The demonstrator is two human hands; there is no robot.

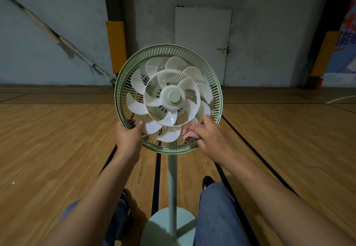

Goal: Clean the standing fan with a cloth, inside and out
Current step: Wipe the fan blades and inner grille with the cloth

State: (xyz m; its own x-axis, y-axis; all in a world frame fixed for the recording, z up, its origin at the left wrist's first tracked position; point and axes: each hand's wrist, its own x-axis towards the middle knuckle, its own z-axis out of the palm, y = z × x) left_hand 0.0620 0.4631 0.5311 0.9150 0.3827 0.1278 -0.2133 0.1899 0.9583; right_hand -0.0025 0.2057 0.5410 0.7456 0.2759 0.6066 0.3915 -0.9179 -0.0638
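Nearest, two legs in blue denim trousers flank the round pale-green base of the standing fan, with a dark shoe showing just right of its slim pale-green pole. The base sits on a glossy wooden plank floor crossed by black painted lines.

Both bare forearms reach up and forward to the fan head. The left hand is closed around the lower-left rim of the green ribbed circular guard, thumb lying over the front edge and touching the tip of a white blade. The right hand is curled around a crumpled pink cloth, pressing it against the lower-right part of the fan head, just inside the guard rim and beside the lowest blades.

The front grille is off, so the white curved plastic blades are exposed: an outer ring of blades and a smaller inner ring joined by a thin white hoop, all meeting at a pale-green round hub cap. Behind them the thin spokes of the rear guard show.

Farther back, the floor meets a grey-blue concrete wall. A white metal door with a latch stands behind the fan, a yellow padded panel to its left, another yellow panel at far right.
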